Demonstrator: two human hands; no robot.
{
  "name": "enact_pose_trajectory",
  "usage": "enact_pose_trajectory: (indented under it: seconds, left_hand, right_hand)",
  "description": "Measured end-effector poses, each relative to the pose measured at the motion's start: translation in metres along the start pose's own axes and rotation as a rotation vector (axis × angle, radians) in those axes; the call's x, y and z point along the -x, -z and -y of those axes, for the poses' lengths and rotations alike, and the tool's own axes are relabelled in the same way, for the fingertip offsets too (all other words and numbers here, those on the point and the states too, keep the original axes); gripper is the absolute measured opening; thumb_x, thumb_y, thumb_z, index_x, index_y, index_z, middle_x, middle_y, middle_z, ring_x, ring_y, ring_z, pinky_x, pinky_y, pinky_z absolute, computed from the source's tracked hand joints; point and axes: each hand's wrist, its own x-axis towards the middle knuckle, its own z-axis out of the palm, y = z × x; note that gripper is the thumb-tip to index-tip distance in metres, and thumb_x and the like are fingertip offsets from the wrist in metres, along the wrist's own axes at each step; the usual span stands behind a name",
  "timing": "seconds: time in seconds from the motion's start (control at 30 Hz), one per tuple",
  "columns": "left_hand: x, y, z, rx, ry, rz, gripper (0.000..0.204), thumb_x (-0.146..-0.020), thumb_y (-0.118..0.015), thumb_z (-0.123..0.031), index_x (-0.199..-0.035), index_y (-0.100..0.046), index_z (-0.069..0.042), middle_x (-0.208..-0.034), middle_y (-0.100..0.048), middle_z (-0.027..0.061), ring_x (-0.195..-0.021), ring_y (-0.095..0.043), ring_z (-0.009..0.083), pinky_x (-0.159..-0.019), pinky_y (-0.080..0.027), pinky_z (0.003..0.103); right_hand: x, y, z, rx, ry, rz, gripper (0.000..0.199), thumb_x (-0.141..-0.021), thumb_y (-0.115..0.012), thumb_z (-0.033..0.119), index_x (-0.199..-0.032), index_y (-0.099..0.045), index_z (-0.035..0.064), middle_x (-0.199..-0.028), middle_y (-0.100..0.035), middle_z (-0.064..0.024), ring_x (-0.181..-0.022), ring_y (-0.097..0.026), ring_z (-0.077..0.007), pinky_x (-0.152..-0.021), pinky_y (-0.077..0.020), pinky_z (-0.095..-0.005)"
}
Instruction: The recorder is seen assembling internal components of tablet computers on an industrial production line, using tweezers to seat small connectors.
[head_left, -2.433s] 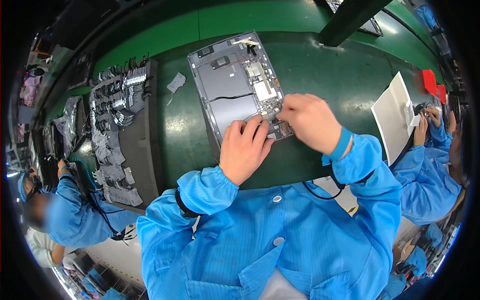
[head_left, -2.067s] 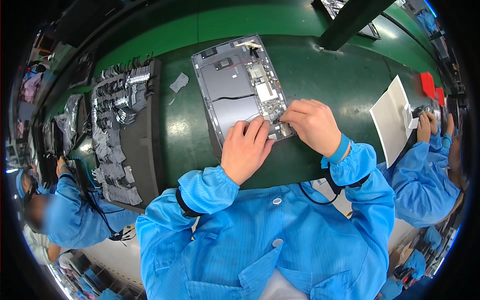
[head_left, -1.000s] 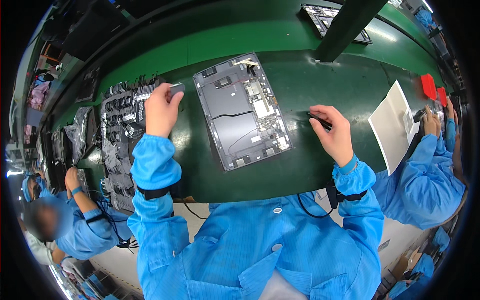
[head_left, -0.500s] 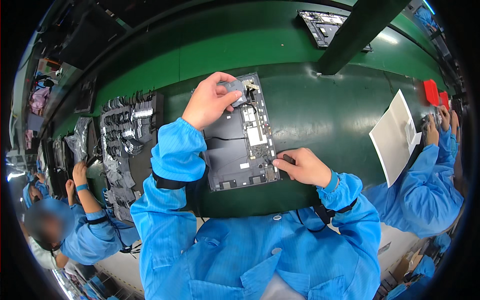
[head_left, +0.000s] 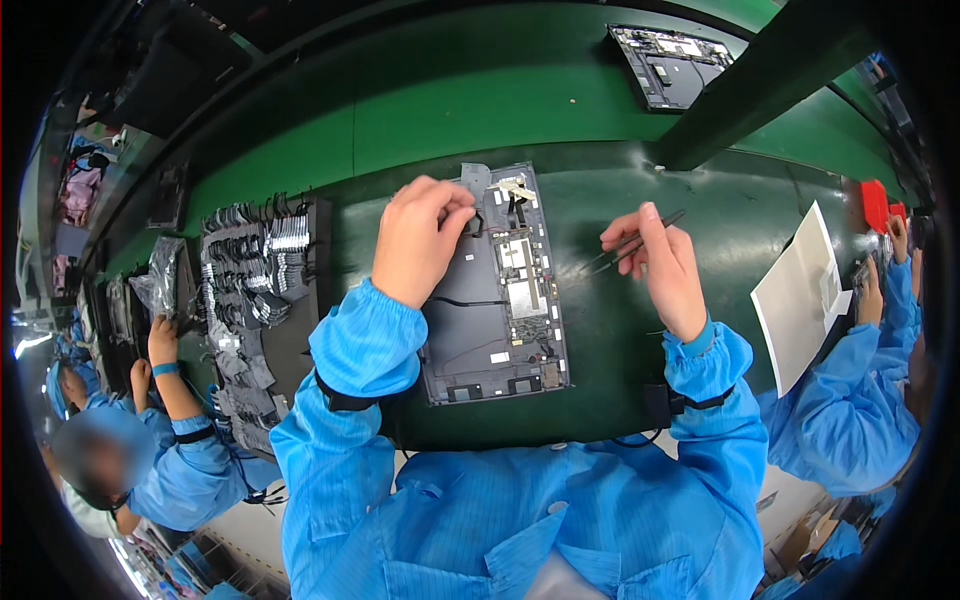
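Here you were, bent over the green table (head_left: 610, 375), with the open grey casing (head_left: 462, 335) lying flat at the centre of your view, its circuit board (head_left: 527, 300) running down the 3 o'clock side and a black cable (head_left: 468, 301) crossing toward 9. Your left hand (head_left: 418, 240) came in over the casing at its 10 o'clock edge, fingers curled in toward the thumb; whether they pinched anything, you couldn't tell from above. Just beside those fingertips, at the casing's 12 o'clock end, a small grey piece (head_left: 475, 178) poked past the edge. And over at 3 o'clock, your right hand (head_left: 662, 262) was up off the casing, pinching dark tweezers (head_left: 612, 259), their tips angled toward 8 and touching nothing. Out at 9 o'clock, a dark tray (head_left: 290, 350) carried rows of grey parts (head_left: 240, 275) with cables. A second open casing (head_left: 665, 75) sat at 1 o'clock, near a thick green post (head_left: 745, 95). Farther out at 3 stood a pale panel (head_left: 785, 300), tilted, with red bins (head_left: 874, 206) beyond it and a blue-sleeved co-worker (head_left: 845, 400) at 4.
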Motion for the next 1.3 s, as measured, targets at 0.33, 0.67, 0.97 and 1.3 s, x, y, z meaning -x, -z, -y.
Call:
enact_pose_trajectory:
  seconds: [0.33, 0.67, 0.97, 1.3]
  left_hand:
    - [0.025, -0.009, 0.007, -0.077, -0.112, 0.035, 0.016, -0.075, -0.077, -0.006, -0.091, -0.074, -0.003, -0.085, -0.068, 0.0078, -0.073, -0.064, 0.0225, -0.064, -0.053, 0.033]
    - [0.006, -0.022, -0.020, 0.198, 0.058, 0.077, 0.015, -0.076, -0.079, -0.010, -0.088, -0.074, -0.003, -0.076, -0.067, 0.0074, -0.062, -0.064, 0.0153, -0.057, -0.051, 0.027]
    - [0.006, -0.042, -0.025, 0.197, 0.077, 0.152, 0.016, -0.073, -0.081, -0.011, -0.087, -0.075, -0.004, -0.074, -0.065, 0.0040, -0.056, -0.053, 0.0116, -0.052, -0.044, 0.027]
    - [0.011, -0.045, -0.024, 0.187, 0.037, 0.122, 0.015, -0.073, -0.080, -0.011, -0.085, -0.074, -0.004, -0.078, -0.067, 0.0030, -0.056, -0.053, 0.0115, -0.052, -0.044, 0.027]
  right_hand:
    - [-0.017, -0.034, -0.013, -0.422, -0.107, 0.081, 0.022, -0.096, -0.062, 0.014, -0.105, -0.063, -0.0060, -0.093, -0.067, -0.0098, -0.084, -0.069, -0.0191, -0.077, -0.0567, -0.0289]
    - [-0.016, -0.035, -0.019, -0.491, -0.086, 0.008, 0.023, -0.094, -0.064, 0.012, -0.109, -0.062, -0.0052, -0.095, -0.069, -0.0120, -0.087, -0.070, -0.0202, -0.080, -0.0580, -0.0287]
    - [-0.020, -0.035, -0.029, -0.486, -0.197, 0.015, 0.026, -0.094, -0.065, 0.015, -0.111, -0.062, -0.0045, -0.096, -0.069, -0.0141, -0.086, -0.071, -0.0220, -0.074, -0.0585, -0.0289]
    - [-0.021, -0.041, -0.035, -0.510, -0.149, 0.012, 0.024, -0.094, -0.065, 0.012, -0.109, -0.060, -0.0065, -0.095, -0.069, -0.0158, -0.086, -0.071, -0.0224, -0.075, -0.0589, -0.0290]
